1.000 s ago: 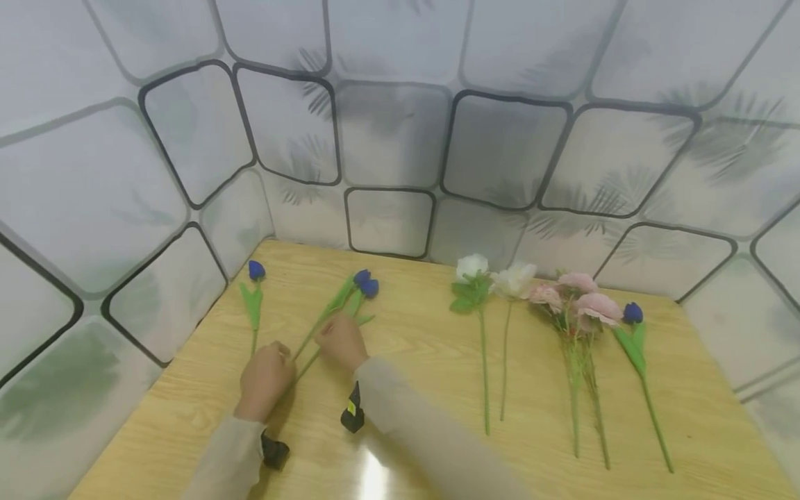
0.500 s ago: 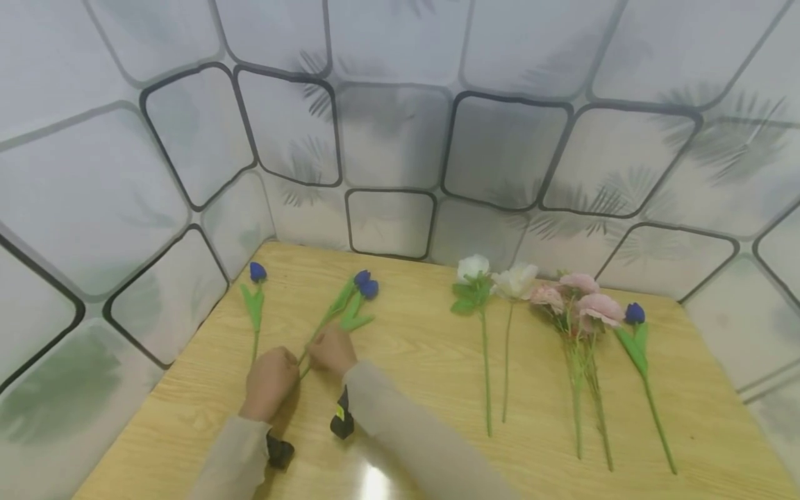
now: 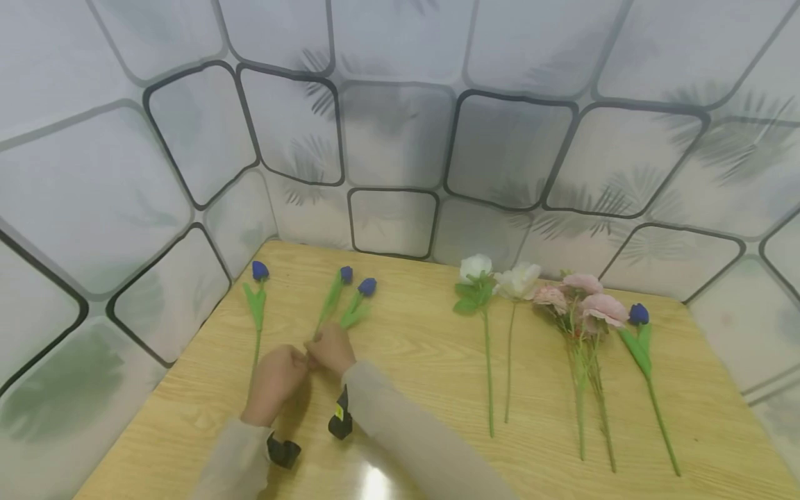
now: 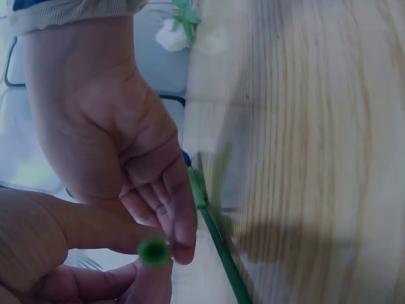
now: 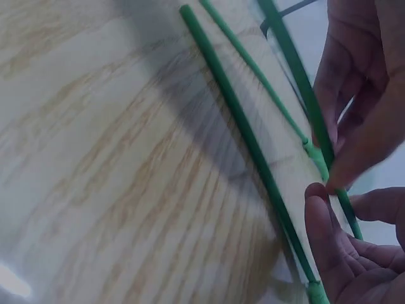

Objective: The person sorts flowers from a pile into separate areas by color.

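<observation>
In the head view a blue tulip (image 3: pixel 346 275) leans up and left, its stem running down into both hands. My left hand (image 3: pixel 277 380) pinches that stem between thumb and fingers; in the left wrist view the stem's cut end (image 4: pixel 154 251) points at the camera. Close beside it, my right hand (image 3: pixel 332 348) pinches the same stem (image 5: pixel 304 88) higher up, nearer the leaves. A second blue tulip (image 3: pixel 367 286) lies on the table just right of the held one; its lower stem (image 5: pixel 243 130) shows in the right wrist view.
A third blue tulip (image 3: pixel 259 271) lies at the left. Toward the right lie two white flowers (image 3: pixel 476 268), a group of pink flowers (image 3: pixel 603 310) and another blue tulip (image 3: pixel 639 314). Patterned fabric walls (image 3: pixel 394 222) border the wooden table (image 3: pixel 431 389).
The held tulip's head has shifted left, away from the second tulip's head, which it touched before. My left hand has moved slightly right, close against the right hand, which has come slightly left.
</observation>
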`<state>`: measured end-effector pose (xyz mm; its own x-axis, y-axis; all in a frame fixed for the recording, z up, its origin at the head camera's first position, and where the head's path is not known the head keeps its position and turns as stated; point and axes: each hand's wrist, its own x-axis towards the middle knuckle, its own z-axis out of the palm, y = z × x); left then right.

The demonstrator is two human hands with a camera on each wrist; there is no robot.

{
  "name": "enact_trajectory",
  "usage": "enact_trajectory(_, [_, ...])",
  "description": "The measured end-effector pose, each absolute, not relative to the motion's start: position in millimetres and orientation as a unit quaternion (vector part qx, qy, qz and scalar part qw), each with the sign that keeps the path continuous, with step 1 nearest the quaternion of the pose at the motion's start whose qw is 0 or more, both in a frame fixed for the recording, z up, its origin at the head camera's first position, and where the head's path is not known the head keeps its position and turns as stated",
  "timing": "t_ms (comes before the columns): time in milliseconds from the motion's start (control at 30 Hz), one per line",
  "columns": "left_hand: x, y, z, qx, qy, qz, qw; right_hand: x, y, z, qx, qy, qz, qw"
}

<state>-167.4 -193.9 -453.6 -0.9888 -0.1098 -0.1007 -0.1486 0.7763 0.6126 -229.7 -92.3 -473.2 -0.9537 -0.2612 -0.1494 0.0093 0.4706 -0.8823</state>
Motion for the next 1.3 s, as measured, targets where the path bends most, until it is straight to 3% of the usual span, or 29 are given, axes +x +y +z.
enact_trajectory(567, [-157.8, -170.4, -447.1, -0.072, 0.929, 0.361, -0.023, -240.1, -68.4, -455.9, -0.093, 0.833, -0.536, 0.104])
enact_trajectory(933, [-163.2, -141.0, -452.8, -0.015, 0.914, 0.397, -0.079, -239.2, -26.3, -433.8, -0.120, 0.844, -0.521, 0.041])
enact_trajectory(1300, [-171.6, -74.9, -447.5, 0.039, 0.868, 0.486, -0.095, -227.6, 45.6, -410.4, -0.105, 0.854, -0.507, -0.040])
